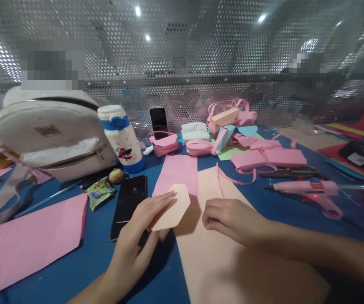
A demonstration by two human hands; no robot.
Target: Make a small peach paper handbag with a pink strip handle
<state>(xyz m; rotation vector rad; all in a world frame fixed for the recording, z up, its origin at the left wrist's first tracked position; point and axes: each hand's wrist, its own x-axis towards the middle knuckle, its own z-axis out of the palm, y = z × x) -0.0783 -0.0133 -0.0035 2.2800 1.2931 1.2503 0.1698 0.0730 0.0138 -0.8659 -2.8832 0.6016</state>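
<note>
On a cluttered blue table (pixel 166 278), the left hand (pixel 137 236) is pinching a folded peach piece (pixel 172 207) while the right hand (pixel 232 219) is resting curled, holding nothing, on the peach sheet (pixel 232 261). Keeping edges aligned before creasing looks key.

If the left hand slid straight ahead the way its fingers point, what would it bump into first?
The left hand points up and to the right while holding a folded peach paper piece. Going on that way, it would probably meet the pink paper sheet first, though depth is hard to judge.
</note>
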